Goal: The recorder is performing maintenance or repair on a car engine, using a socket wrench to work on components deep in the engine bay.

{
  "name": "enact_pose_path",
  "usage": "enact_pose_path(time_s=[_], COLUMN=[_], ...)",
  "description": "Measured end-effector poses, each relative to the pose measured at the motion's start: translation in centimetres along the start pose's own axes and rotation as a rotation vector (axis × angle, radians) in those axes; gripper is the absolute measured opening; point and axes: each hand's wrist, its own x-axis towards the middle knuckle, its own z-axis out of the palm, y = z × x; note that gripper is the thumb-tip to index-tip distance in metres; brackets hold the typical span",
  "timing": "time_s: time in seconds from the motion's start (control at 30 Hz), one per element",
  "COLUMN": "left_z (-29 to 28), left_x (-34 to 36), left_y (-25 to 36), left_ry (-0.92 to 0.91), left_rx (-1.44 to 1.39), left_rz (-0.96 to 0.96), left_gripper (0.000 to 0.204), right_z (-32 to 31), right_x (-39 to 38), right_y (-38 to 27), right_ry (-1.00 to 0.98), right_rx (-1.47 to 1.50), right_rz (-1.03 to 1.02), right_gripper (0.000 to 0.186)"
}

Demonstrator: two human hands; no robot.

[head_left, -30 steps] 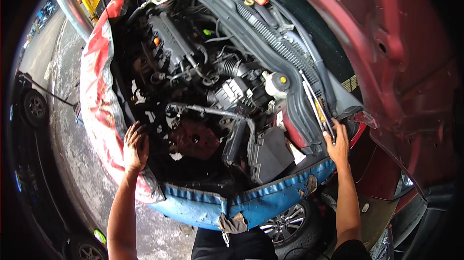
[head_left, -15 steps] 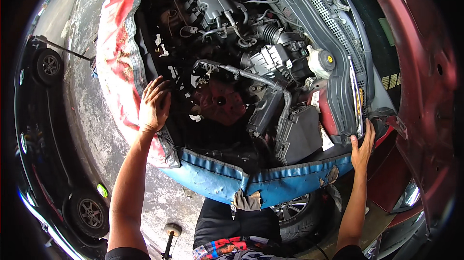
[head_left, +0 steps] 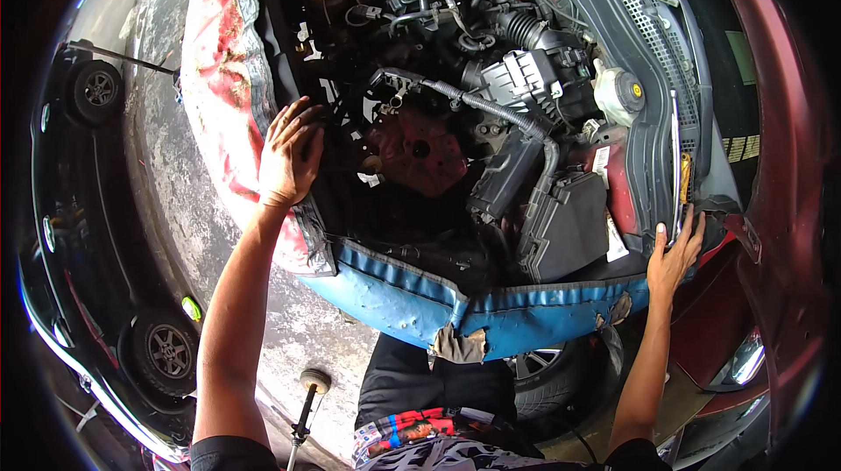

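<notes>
My left hand rests with fingers spread on the inner edge of the red-and-silver cover along the engine bay's left side. My right hand is at the bay's right front corner, fingers apart, touching or just beside the lower ends of long silver tools. These lie along the black trim beside a yellow-handled item; whether they are separate pieces is unclear. Between my hands are the dark engine bay with a ribbed hose, a black box and a blue padded cover over the front edge.
A dark car is parked at the left across stained concrete. The raised red hood edges the right. Below the bay are a wheel and a pole with a round pad.
The view has shifted, so the engine bay appears higher and further right. My right hand has loosened from the long tools, its fingers now more spread. My left hand stays on the edge.
</notes>
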Motion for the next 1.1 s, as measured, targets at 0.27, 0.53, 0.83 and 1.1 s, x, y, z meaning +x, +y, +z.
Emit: enact_pose_path(time_s=[0.27,0.53,0.83,1.1], left_z=[-0.2,0.2,0.3,0.4], left_x=[-0.1,0.0,0.0,0.3], left_y=[0.0,0.2,-0.4,-0.6], left_ry=[0.019,0.008,-0.024,-0.031], left_rx=[0.005,0.018,0.016,0.019], left_rz=[-0.009,-0.023,0.022,0.079], left_gripper=[0.019,0.018,0.016,0.019], right_z=[-2.0,-0.9,3.4,-2.2], right_x=[2.0,9.4,14.1,8.7], right_y=[-4.8,-14.9,-19.9,-11.1], right_ry=[0.273,0.131,-0.079,0.13], right_rx=[0.06,0.552,0.884,0.523], right_rz=[-0.141,-0.312,-0.101,-0.195], right_gripper=[0.06,0.036,0.023,0.02])
